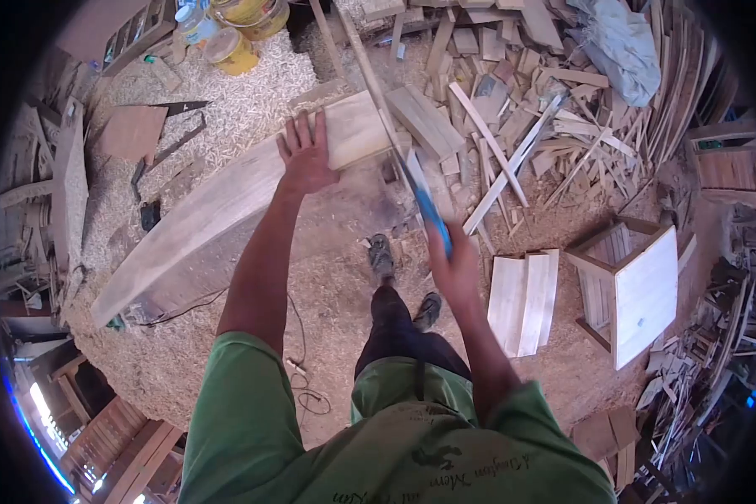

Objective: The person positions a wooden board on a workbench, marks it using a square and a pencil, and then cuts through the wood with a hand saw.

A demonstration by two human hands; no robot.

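A long curved wooden plank runs from the lower left up to the top centre, over a worn wooden surface. My left hand lies on it near its right part, fingers spread and pointing away from me. To the right, my right hand is wrapped round the blue handle of a long thin tool, perhaps a saw. Its narrow blade reaches up and away, passing across the plank's right end. Whether the blade touches the wood I cannot tell.
Wood shavings and yellow buckets lie at the upper left. Offcuts are heaped at the upper right. Several boards and a wooden frame with a white panel stand or lie at the right. A cable trails near my feet.
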